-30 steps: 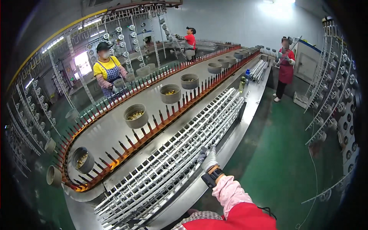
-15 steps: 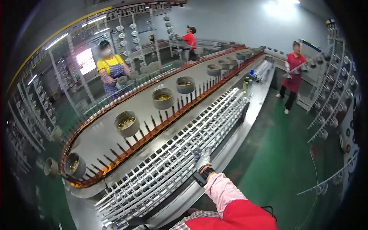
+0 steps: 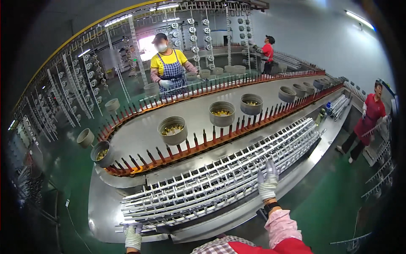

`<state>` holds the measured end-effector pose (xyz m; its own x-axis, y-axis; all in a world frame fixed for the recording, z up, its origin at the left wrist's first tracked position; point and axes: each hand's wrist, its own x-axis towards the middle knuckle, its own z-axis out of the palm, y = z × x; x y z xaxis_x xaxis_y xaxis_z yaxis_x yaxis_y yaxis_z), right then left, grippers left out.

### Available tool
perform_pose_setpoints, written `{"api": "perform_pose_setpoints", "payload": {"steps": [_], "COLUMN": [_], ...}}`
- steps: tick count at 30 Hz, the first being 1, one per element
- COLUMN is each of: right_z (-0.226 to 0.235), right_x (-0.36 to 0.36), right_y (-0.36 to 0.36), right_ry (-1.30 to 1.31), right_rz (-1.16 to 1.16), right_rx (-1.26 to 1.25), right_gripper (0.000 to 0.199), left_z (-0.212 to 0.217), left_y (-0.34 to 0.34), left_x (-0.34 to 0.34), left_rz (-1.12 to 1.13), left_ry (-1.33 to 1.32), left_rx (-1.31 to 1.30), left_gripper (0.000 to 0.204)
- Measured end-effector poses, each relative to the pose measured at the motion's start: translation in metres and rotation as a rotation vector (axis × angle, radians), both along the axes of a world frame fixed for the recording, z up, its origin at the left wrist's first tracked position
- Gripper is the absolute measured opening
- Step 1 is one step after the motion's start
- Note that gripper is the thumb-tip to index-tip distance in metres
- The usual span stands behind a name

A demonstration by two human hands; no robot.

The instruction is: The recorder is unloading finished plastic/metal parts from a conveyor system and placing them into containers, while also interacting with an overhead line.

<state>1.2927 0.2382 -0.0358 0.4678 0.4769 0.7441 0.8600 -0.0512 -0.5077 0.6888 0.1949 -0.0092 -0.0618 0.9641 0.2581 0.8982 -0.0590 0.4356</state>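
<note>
While both gloved hands rest flat and open on the white rod rack (image 3: 220, 178), left hand (image 3: 133, 237) at its near corner, right hand (image 3: 267, 183) on its near edge, fingers could catch between rods if the rack shifts

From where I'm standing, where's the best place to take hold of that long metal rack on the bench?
Probably by its near long edge, both hands spread wide. The rack is long and lies slantwise along the bench, so one grip would likely let it tip. The left hand is at its near-left corner and the right hand rests on the near rail; come from your side.
</note>
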Motion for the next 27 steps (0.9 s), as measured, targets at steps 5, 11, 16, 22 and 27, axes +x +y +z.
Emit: {"api": "perform_pose_setpoints", "payload": {"steps": [5, 11, 16, 22, 27], "right_z": [0.02, -0.008, -0.033, -0.061, -0.083], "right_x": [0.0, 0.03, 0.065, 0.092, 0.11], "right_y": [0.024, 0.043, 0.06, 0.083, 0.107], "right_ry": [-0.236, -0.253, -0.239, -0.254, -0.221], "right_rz": [0.492, 0.491, 0.448, 0.51, 0.539], "right_rx": [-0.36, -0.313, -0.322, -0.269, -0.279], "right_gripper": [0.03, 0.017, 0.025, 0.022, 0.021], "left_z": [0.058, 0.102, 0.074, 0.002, -0.066], "left_y": [0.037, 0.119, 0.221, 0.334, 0.428], "left_x": [0.058, 0.207, 0.355, 0.471, 0.503], "left_rz": [-0.104, -0.322, -0.58, -0.462, -0.245], "left_ry": [-0.352, -0.277, -0.32, -0.44, -0.217], "left_rx": [0.17, 0.052, -0.186, -0.189, -0.024], "left_gripper": [0.035, 0.039, 0.04, 0.061, 0.042]}}
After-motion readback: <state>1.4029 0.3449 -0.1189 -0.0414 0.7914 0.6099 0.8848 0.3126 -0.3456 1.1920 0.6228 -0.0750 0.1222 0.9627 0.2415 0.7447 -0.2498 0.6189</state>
